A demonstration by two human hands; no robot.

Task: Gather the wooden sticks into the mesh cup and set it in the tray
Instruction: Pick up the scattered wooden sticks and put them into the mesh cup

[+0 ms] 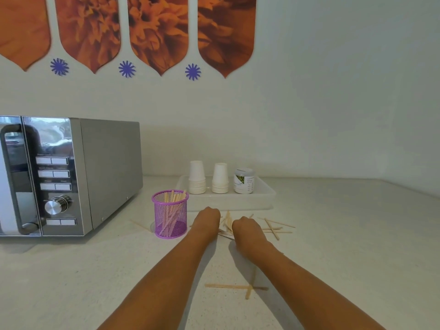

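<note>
A purple mesh cup (170, 214) stands upright on the counter and holds several wooden sticks. More wooden sticks (277, 228) lie scattered to the right of my hands, and two crossed sticks (247, 287) lie nearer to me. My left hand (208, 219) and my right hand (245, 228) are knuckles-up, side by side, just right of the cup. Their fingers curl down out of sight. A small bundle of sticks (227, 221) tilts up between them, against my right hand. The white tray (264, 195) sits behind my hands.
The tray holds two stacks of white paper cups (197, 177) and a small jar (244, 181). A silver microwave (71, 175) stands at the left, close to the mesh cup. One stick (139, 224) lies left of the cup. The wall runs behind the tray.
</note>
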